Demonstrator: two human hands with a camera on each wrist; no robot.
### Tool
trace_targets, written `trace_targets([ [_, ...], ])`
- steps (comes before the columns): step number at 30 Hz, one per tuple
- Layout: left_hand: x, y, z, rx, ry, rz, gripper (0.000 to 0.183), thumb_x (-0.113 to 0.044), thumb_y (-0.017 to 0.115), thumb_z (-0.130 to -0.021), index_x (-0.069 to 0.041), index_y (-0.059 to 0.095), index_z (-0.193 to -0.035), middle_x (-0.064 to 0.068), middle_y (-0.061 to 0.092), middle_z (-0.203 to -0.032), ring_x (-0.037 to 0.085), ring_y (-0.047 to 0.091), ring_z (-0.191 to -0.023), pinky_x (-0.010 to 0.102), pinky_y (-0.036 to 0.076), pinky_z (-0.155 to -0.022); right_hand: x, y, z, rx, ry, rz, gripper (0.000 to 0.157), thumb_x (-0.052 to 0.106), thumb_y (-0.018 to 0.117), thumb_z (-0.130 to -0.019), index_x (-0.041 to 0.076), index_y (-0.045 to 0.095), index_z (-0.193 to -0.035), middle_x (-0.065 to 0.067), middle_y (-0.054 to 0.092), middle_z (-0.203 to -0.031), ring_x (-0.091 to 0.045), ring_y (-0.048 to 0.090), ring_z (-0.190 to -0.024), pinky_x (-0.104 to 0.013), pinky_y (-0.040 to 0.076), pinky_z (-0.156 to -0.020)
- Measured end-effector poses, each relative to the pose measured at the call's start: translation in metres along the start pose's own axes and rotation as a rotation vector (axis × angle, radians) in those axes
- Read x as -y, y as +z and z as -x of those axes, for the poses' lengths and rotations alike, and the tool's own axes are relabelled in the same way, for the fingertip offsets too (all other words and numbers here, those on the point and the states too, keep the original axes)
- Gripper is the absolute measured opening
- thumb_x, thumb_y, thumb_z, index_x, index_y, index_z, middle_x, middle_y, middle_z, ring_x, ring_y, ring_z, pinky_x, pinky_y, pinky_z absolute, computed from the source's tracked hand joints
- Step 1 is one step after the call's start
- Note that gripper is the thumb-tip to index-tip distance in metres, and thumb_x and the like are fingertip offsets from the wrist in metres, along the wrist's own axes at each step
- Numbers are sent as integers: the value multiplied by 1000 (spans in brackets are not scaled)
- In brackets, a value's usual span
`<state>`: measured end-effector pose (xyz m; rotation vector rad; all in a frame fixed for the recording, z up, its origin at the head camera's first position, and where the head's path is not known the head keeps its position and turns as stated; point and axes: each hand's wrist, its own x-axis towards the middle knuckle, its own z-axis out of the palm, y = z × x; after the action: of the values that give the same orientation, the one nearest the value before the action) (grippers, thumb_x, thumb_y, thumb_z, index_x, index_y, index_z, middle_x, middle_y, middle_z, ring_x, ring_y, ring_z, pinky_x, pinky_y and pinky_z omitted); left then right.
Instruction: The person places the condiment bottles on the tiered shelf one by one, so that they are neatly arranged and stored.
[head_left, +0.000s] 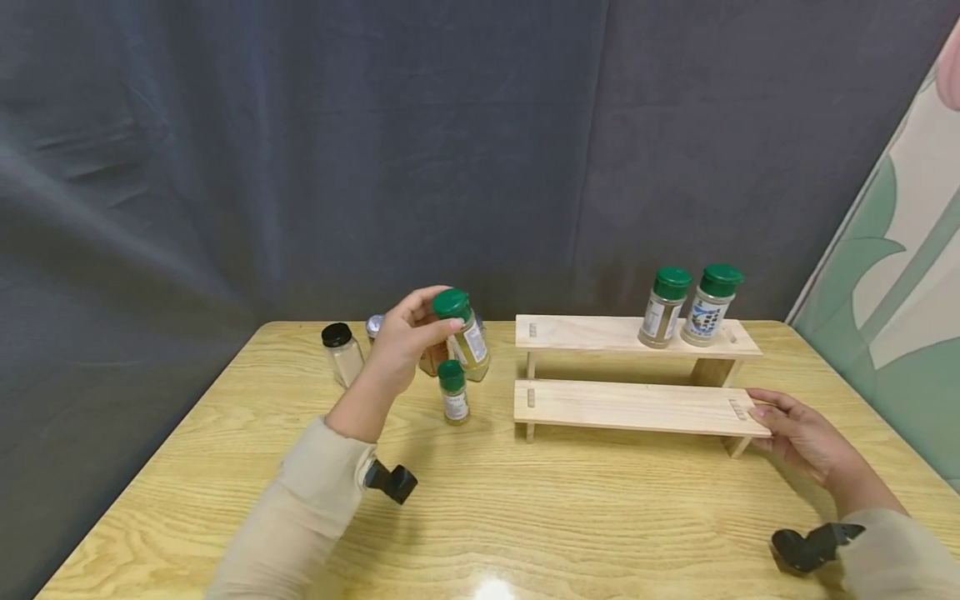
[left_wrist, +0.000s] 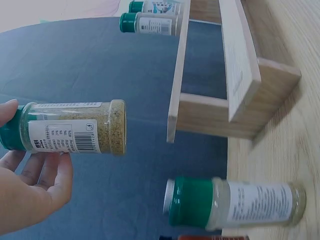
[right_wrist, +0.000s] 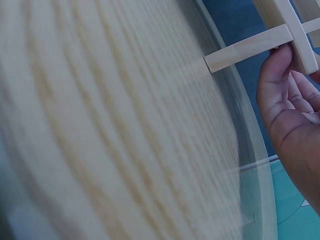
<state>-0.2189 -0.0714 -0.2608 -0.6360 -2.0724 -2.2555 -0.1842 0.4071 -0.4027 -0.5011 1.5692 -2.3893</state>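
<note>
Okay, left hand [head_left: 401,340]: pinches jar [left_wrist: 75,127] around green cap [head_left: 451,303]; best upright.
Right hand [head_left: 801,435]: grips lower shelf [head_left: 633,407] end; should brace, not tug.
Small jar [head_left: 454,398]: probably needs clearance.

On the yellow wood-grain table [head_left: 600,508] I view remotely stand a pale two-tier wooden rack [head_left: 630,404], a small green-capped labelled jar [head_left: 454,404] and a black-capped transparent jar [head_left: 346,358]; the upper shelf [head_left: 577,332] bears two green-capped cylindrical jars [head_left: 662,312].

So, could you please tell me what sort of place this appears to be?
Probably an indoor corner set up for filming or demonstration: a dark curtain hangs behind the wood-grain table, a small wooden rack stands on it, and black devices sit at both cuffs.
</note>
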Motion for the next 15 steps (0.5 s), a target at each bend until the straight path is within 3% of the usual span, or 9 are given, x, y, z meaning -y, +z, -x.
trace_targets([
  [2,0,3,-3,16,-6,12,40,2,56,-81,0,44,-119,3,52,-98,14,51,-86,28,43,-75,1,1,-1,-17,11,17,36,-4,31,-92,16,55,-110,-3,54,-98,-16,57,-86,-28,48,-71],
  [4,1,7,-5,31,-14,13,40,0,56,-81,-1,45,-119,3,53,-99,13,51,-82,22,44,-63,2,1,-1,-29,19,33,35,-4,32,-92,17,54,-109,-2,54,-97,-15,57,-86,-27,48,-70],
  [7,2,12,-10,48,-23,15,40,-2,57,-81,-3,45,-120,3,53,-99,13,51,-81,21,42,-60,3,3,-1,-36,24,41,35,-4,33,-91,17,54,-109,-2,55,-97,-15,57,-86,-27,48,-71],
  [9,4,16,-13,54,-27,18,40,-1,56,-82,-2,45,-120,3,53,-99,13,50,-81,27,43,-64,3,3,-1,-35,23,37,35,-4,33,-91,17,55,-109,-2,55,-97,-15,57,-86,-27,48,-71],
  [11,5,20,-17,53,-27,25,40,0,56,-81,-1,45,-120,3,52,-99,13,50,-85,35,41,-77,3,3,-1,-32,19,33,35,-4,32,-91,17,55,-109,-2,55,-97,-15,57,-86,-27,48,-71],
  [15,8,30,-25,51,-44,12,40,-1,57,-81,-3,46,-119,4,53,-99,15,50,-87,36,40,-78,4,4,-1,-27,14,29,36,-4,31,-91,16,55,-109,-3,55,-97,-16,57,-86,-28,48,-71],
])
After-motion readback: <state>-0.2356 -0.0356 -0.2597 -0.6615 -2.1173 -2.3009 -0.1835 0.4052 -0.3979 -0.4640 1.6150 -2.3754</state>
